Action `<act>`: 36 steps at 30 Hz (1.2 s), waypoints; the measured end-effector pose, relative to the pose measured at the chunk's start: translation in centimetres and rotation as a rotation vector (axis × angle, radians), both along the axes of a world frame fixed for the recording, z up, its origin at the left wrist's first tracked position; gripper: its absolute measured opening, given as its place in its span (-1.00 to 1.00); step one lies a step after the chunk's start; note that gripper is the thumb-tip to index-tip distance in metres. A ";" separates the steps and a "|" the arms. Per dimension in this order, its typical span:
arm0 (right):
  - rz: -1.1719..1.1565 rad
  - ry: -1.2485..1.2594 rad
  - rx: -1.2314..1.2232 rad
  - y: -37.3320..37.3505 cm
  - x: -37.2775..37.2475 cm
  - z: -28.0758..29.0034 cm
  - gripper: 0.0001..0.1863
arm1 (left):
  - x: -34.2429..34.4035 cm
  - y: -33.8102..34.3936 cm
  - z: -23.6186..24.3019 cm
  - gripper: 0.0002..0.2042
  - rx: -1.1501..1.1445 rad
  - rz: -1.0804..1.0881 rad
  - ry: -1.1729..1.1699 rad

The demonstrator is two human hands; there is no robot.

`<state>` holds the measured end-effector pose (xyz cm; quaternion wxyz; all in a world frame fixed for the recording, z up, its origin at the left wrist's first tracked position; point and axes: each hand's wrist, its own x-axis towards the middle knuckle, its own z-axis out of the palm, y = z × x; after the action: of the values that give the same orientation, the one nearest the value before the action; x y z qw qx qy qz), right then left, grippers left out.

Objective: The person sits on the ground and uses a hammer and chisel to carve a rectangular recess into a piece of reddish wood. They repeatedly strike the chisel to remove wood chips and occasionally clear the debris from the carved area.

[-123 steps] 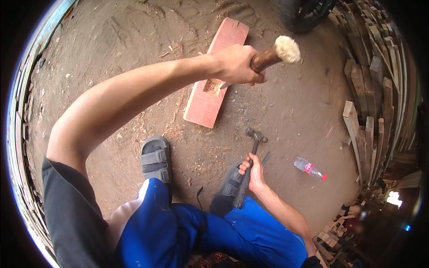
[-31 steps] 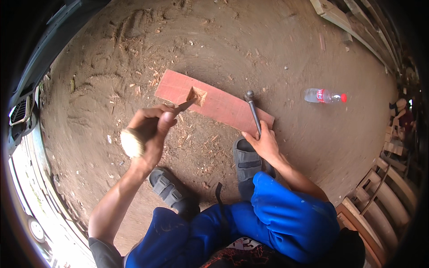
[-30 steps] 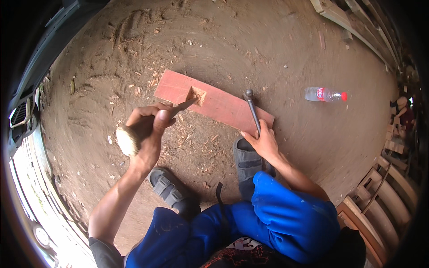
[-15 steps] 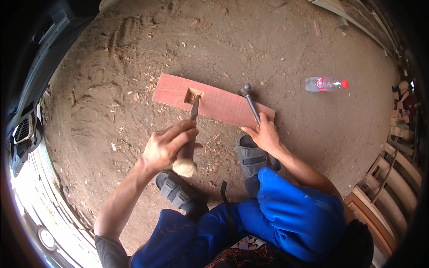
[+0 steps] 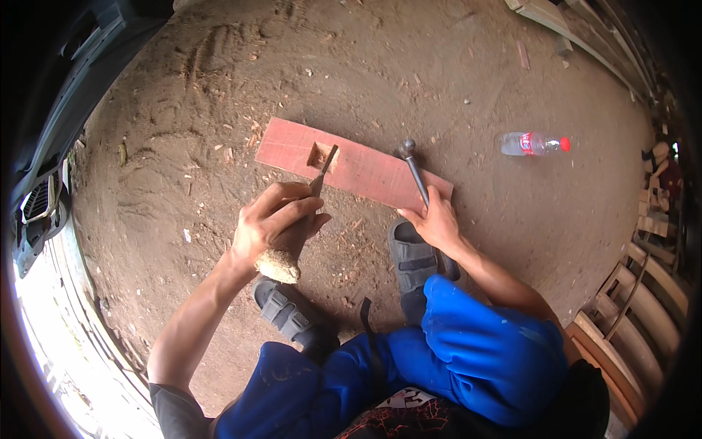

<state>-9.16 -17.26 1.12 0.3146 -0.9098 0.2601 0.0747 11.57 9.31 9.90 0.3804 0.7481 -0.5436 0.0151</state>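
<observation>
A reddish wooden board (image 5: 373, 173) lies slantwise on the dirt, with a square recess (image 5: 319, 157) cut near its left end. My left hand (image 5: 272, 222) is wrapped round the handle of a chisel (image 5: 326, 167), whose pale, frayed butt end points back toward me. The blade's tip shows over the right side of the recess; I cannot tell if it touches the wood. At the board's right end my right hand (image 5: 436, 222) grips the metal shaft of a hammer (image 5: 415, 172). Its round, ball-like head sticks out past the board's far edge.
A clear plastic bottle (image 5: 535, 144) with a red cap lies on its side to the right. Wood chips scatter over the dirt. My sandalled feet (image 5: 287, 311) are close to the board's near edge. Cut timber (image 5: 643, 296) is stacked along the right; a vehicle (image 5: 45, 201) stands at the left.
The chisel has tilted, its tip swinging right and up and its butt end left. My left hand has turned with it. The right hand and hammer have barely moved.
</observation>
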 end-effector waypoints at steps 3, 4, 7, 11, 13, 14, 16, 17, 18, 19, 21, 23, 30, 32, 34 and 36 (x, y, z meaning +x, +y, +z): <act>0.001 -0.013 -0.017 0.0 -0.1 -0.1 -0.45 | 0.0 -0.3 -0.4 -0.71 -0.004 0.021 0.061; 0.000 -0.017 -0.024 0.0 -0.2 -0.2 -0.46 | -0.2 -0.3 -0.6 -0.71 0.015 0.024 0.086; -0.020 0.046 0.038 0.2 0.4 0.3 -0.46 | -0.5 0.2 -0.7 -0.71 0.055 0.033 0.105; -0.009 -0.003 -0.007 -0.1 -0.1 -0.4 -0.46 | -0.6 0.0 -0.9 -0.71 0.020 0.022 0.066; -0.005 0.011 0.005 -0.2 0.0 -0.2 -0.46 | -0.5 -0.1 -0.9 -0.71 0.013 0.030 0.064; -0.005 0.016 0.009 -0.2 0.0 -0.2 -0.46 | -0.4 -0.1 -0.9 -0.71 0.012 0.032 0.066; -0.005 0.025 0.015 -0.1 0.0 -0.1 -0.46 | -0.3 -0.2 -1.0 -0.71 0.002 0.028 0.062; -0.006 0.024 0.016 -0.1 0.0 -0.1 -0.45 | -0.3 -0.2 -1.1 -0.70 -0.005 0.024 0.056; -0.006 0.023 0.017 0.0 0.1 -0.1 -0.45 | -0.3 -0.3 -1.2 -0.70 -0.012 0.020 0.050; -0.006 0.021 0.017 0.0 0.1 -0.1 -0.45 | -0.3 -0.3 -1.3 -0.71 -0.019 0.027 0.053; -0.011 0.023 0.020 -0.1 0.0 -0.2 -0.45 | -0.5 -0.4 -1.4 -0.73 -0.036 0.040 0.062; -0.013 0.036 0.025 -0.1 0.0 -0.1 -0.44 | -0.7 -0.9 -1.4 -0.74 -0.047 0.075 0.086; 0.008 0.019 0.019 -0.4 0.2 0.1 -0.44 | 0.7 -2.2 -1.4 -0.74 -0.021 0.155 0.101; -0.002 -0.057 0.024 -0.5 0.1 -0.1 -0.45 | 1.6 -2.7 -1.6 -0.79 -0.080 0.134 0.147; -0.013 -0.199 0.037 -0.9 0.0 -0.6 -0.47 | 2.7 -2.9 -1.5 -0.79 -0.048 0.104 0.184; -0.270 -0.002 0.422 -0.8 0.8 0.8 -0.52 | 4.1 -2.8 -1.5 -0.75 -0.059 0.057 0.196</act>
<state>-8.32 -18.05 1.91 0.5052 -0.7809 0.3578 0.0837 15.72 6.46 8.38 0.4530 0.7497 -0.4813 -0.0314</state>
